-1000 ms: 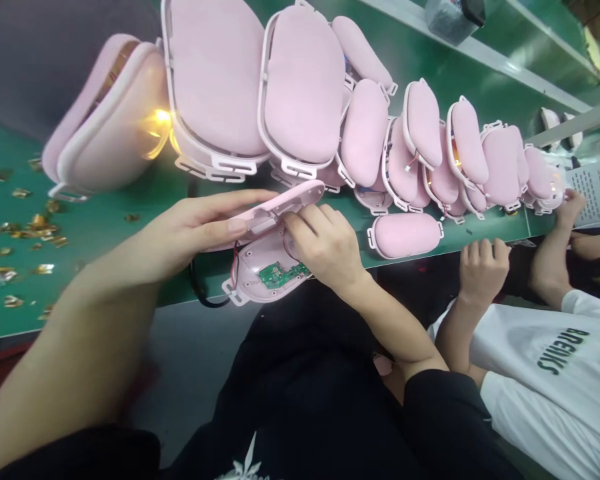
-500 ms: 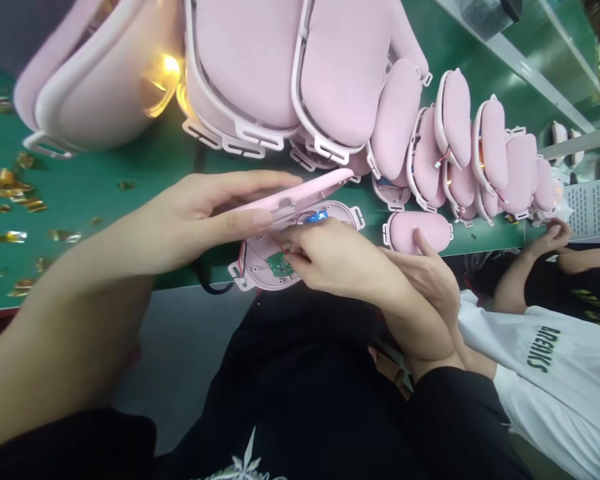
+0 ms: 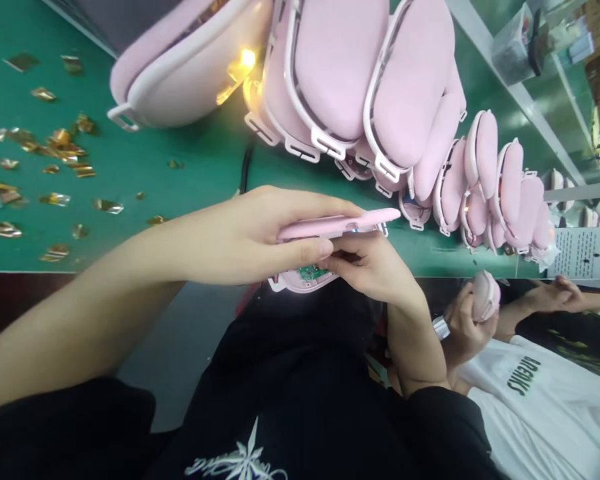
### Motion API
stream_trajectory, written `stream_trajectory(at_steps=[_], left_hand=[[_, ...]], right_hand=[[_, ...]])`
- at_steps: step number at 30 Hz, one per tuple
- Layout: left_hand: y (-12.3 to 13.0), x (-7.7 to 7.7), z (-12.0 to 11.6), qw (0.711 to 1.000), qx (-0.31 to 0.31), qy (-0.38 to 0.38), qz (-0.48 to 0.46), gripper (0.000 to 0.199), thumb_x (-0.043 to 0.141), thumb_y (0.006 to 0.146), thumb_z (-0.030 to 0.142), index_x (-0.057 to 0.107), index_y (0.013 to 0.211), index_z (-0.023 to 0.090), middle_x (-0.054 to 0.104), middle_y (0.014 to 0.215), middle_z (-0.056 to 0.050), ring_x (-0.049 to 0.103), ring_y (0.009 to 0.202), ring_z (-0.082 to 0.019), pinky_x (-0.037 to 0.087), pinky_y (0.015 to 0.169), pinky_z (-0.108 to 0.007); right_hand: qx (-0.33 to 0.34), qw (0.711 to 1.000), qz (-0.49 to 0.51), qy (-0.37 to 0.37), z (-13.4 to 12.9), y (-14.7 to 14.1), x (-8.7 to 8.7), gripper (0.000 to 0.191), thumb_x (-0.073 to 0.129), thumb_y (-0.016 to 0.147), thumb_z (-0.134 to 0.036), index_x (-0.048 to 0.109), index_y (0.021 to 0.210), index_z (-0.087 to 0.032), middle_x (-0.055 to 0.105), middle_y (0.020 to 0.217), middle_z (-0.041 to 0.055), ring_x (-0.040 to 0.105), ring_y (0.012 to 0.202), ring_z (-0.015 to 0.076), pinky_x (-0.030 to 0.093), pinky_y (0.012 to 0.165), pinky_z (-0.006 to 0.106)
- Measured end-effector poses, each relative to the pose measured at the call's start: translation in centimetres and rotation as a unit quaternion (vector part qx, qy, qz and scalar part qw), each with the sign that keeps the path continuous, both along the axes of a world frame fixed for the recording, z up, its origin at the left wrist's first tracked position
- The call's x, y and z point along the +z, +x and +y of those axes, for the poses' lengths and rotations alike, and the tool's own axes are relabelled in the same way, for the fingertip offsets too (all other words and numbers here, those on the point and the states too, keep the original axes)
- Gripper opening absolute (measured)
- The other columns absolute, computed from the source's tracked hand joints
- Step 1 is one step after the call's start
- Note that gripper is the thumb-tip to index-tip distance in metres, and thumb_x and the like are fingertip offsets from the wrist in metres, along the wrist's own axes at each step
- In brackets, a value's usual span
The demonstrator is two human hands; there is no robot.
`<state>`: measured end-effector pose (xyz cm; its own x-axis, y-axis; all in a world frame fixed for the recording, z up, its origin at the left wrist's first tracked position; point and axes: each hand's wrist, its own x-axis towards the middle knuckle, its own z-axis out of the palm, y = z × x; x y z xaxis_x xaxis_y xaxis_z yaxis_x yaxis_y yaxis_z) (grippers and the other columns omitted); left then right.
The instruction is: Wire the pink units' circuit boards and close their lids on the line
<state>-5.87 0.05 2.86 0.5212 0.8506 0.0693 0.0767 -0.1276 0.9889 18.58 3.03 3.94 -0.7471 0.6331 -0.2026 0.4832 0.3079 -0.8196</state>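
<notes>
My left hand grips a pink shell cover, thumb along its near side and fingers over its top. Beneath the cover lies the matching pink shell base, its inside partly showing a green circuit board. My right hand reaches between cover and base from the right, fingers bent close to the board. Its fingertips are partly covered, so whatever they pinch cannot be made out. White strap loops stick out at the ends of the base.
Several pink shells are stacked along the green table, one beside a glowing yellow light. Gold foil scraps lie at the left. At the right, a co-worker's hand holds another pink shell. A printed sheet stands farther along.
The cover has come down from a steep tilt to nearly level over the base. The co-worker's pink shell has been lifted off the table. The view has shifted.
</notes>
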Motion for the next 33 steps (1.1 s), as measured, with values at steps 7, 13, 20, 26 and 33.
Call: stream_trajectory(at_steps=[7, 13, 20, 26, 33], left_hand=[[-0.2, 0.1, -0.1, 1.0, -0.021, 0.002, 0.007, 0.049, 0.06, 0.107, 0.044, 0.063, 0.155, 0.033, 0.074, 0.141, -0.002, 0.075, 0.11, -0.021, 0.061, 0.087, -0.024], [-0.2, 0.6, -0.1, 0.999, -0.04, 0.0, 0.034, 0.049, 0.061, 0.105, 0.042, 0.064, 0.154, 0.036, 0.073, 0.143, -0.001, 0.074, 0.119, -0.025, 0.062, 0.088, -0.028], [-0.1, 0.6, 0.0, 0.998, -0.051, 0.023, 0.039, 0.045, 0.059, 0.105, 0.041, 0.067, 0.149, 0.034, 0.068, 0.152, -0.001, 0.068, 0.134, -0.028, 0.059, 0.106, -0.033], [-0.2, 0.4, 0.0, 0.996, -0.073, 0.042, 0.037, 0.035, 0.055, 0.109, 0.04, 0.072, 0.139, 0.036, 0.072, 0.143, 0.0, 0.071, 0.125, -0.025, 0.059, 0.103, -0.031], [-0.3, 0.2, 0.0, 0.995, -0.073, 0.061, 0.034, 0.034, 0.051, 0.111, 0.039, 0.074, 0.135, 0.034, 0.073, 0.142, 0.001, 0.072, 0.125, -0.024, 0.059, 0.096, -0.028]], right_hand=[[0.024, 0.991, 0.017, 0.133, -1.2, 0.2, -0.4, 0.017, 0.073, 0.101, -0.012, 0.087, 0.1, -0.022, 0.081, 0.11, 0.0042, 0.078, 0.102, 0.0169, 0.064, 0.093, 0.03], [0.019, 0.981, 0.027, 0.19, -1.5, 0.3, -0.9, 0.024, 0.068, 0.1, -0.006, 0.086, 0.1, -0.022, 0.083, 0.107, 0.0025, 0.079, 0.099, 0.0155, 0.066, 0.093, 0.029], [0.027, 0.97, 0.019, 0.241, -1.6, 0.4, -1.1, 0.025, 0.065, 0.102, -0.006, 0.084, 0.1, -0.021, 0.083, 0.105, 0.0035, 0.079, 0.1, 0.0167, 0.067, 0.092, 0.03], [0.074, 0.942, 0.035, 0.325, -2.0, 1.2, -1.6, 0.026, 0.065, 0.1, -0.002, 0.082, 0.097, -0.022, 0.085, 0.104, 0.0026, 0.08, 0.093, 0.0161, 0.067, 0.089, 0.028], [0.053, 0.958, 0.027, 0.281, -2.1, 1.2, -1.7, 0.022, 0.064, 0.102, -0.007, 0.082, 0.103, -0.021, 0.084, 0.101, 0.0023, 0.079, 0.095, 0.0165, 0.067, 0.091, 0.029]])
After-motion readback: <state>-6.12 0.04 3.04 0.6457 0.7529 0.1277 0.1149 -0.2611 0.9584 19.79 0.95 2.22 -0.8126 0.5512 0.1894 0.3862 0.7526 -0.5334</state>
